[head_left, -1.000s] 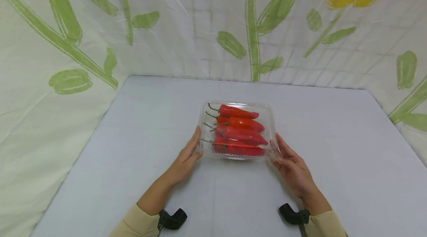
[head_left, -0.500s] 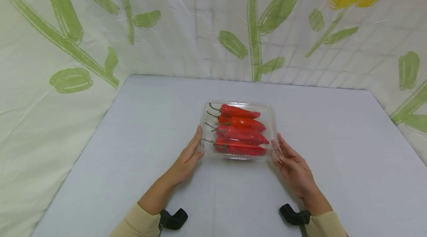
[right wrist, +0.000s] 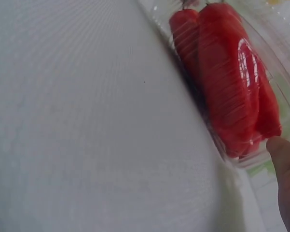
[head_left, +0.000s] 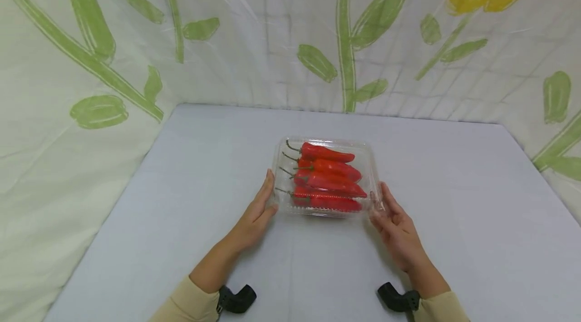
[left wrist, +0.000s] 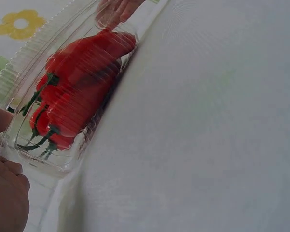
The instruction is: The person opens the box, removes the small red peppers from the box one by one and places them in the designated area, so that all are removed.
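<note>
A clear plastic clamshell container (head_left: pixel 327 213) sits at the middle of the white table, with several long red peppers (head_left: pixel 329 168) lying in a row inside it. Their green stems (left wrist: pixel 38 99) point to the left. At the container's left side, my left hand (head_left: pixel 254 218) grips the edge, thumb near the front corner and fingers along the wall. On the opposite side my right hand (head_left: pixel 399 234) pinches the front right corner with thumb and fingers. In the right wrist view the thumb (right wrist: pixel 282 154) touches the container's end beside the pepper tips; the other fingers are out of sight there.
The white-covered table (head_left: pixel 204 161) spreads around the container on all sides. A white curtain (head_left: pixel 249 60) with painted yellow flowers and green leaves hangs behind the table and at both sides. Black wrist mounts (head_left: pixel 238 299) are strapped at both cuffs.
My right hand's fingers have shifted slightly on the container's right corner. The container has barely moved, and my left hand keeps its hold.
</note>
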Available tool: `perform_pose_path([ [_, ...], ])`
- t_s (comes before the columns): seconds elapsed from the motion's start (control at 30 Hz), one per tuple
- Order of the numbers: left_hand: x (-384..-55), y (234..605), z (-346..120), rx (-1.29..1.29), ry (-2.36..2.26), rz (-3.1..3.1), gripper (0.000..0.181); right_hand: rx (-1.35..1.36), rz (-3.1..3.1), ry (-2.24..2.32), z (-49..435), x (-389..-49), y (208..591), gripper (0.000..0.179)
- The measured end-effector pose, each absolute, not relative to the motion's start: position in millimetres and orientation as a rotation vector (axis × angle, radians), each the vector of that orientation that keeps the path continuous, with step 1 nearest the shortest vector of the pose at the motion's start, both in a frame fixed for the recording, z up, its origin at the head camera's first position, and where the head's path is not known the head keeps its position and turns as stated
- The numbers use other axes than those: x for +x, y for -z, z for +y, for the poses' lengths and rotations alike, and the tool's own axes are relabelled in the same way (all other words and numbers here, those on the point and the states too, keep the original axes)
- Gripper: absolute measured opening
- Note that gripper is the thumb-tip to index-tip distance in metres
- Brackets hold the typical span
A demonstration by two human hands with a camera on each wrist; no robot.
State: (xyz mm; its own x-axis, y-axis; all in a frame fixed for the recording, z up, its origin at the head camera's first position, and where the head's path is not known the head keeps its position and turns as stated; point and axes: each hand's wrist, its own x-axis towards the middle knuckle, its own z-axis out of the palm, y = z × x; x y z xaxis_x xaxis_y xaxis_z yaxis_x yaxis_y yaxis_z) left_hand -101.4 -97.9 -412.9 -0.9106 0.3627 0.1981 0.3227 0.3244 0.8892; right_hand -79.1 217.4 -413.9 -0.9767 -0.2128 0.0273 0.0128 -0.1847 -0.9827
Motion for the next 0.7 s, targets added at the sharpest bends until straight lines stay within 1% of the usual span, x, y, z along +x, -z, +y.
perform_pose_path([
  [0.17, -101.1, 409.0, -100.6, 0.623, -1.625, 2.553, 0.065, -0.115, 2.040, 2.245, 217.4, -82.8, 407.1, 0.064],
  [0.27, -101.6, 403.2, -103.9, 0.610, -1.534, 2.606, 0.066, -0.119, 2.192, 2.143, 222.1, -87.3, 400.6, 0.063],
  [0.37, -105.5, 394.8, -108.6, 0.637, -1.439, 2.673, 0.067, -0.176, 2.387, 1.998, 229.5, -92.6, 393.7, 0.057],
  [0.5, -117.6, 381.5, -115.0, 0.691, -1.346, 2.697, 0.069, -0.236, 2.573, 1.846, 237.4, -101.2, 386.6, 0.050],
  [0.63, -133.9, 371.8, -121.0, 0.721, -1.346, 2.665, 0.071, -0.283, 2.578, 1.898, 237.3, -112.5, 382.5, 0.047],
  [0.7, -142.8, 369.1, -123.3, 0.723, -1.405, 2.635, 0.069, -0.297, 2.544, 1.972, 234.6, -118.7, 380.9, 0.047],
])
